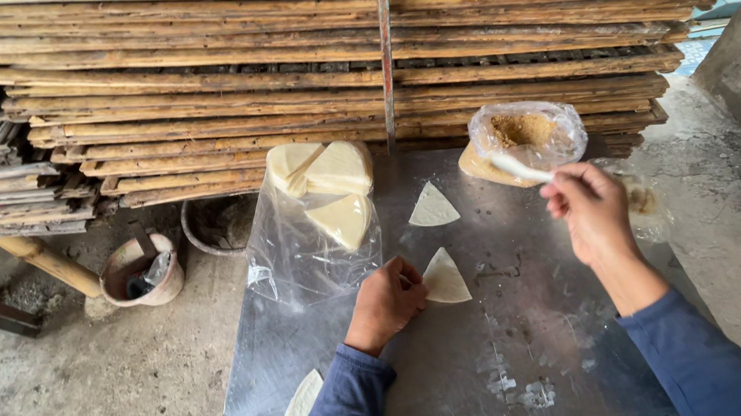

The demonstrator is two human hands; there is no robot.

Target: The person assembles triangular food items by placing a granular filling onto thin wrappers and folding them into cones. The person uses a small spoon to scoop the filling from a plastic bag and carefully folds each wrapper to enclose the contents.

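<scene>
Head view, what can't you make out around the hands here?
- Spoon tip: buried in the brown filling of the bag.
- Right hand grip: fingers curl away from the camera.
- Wedge edge: under the left hand.
- Lowest wedge: hangs past the table edge, partly behind the sleeve.

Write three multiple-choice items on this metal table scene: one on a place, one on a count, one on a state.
1. Where does the bag of brown filling stand?
A. the table's far right
B. the table's near left
C. on the floor

2. How many wedge wrappers lie loose on the metal table, outside the clear bag?
A. one
B. three
C. six

3. What does the right hand hold?
A. nothing
B. a white spoon, its tip in the filling
C. a knife

Key: 1 A, it stands at the far right edge. 2 B, wrappers at and. 3 B, fingers closed on the spoon; the left hand pins a wedge.
</scene>
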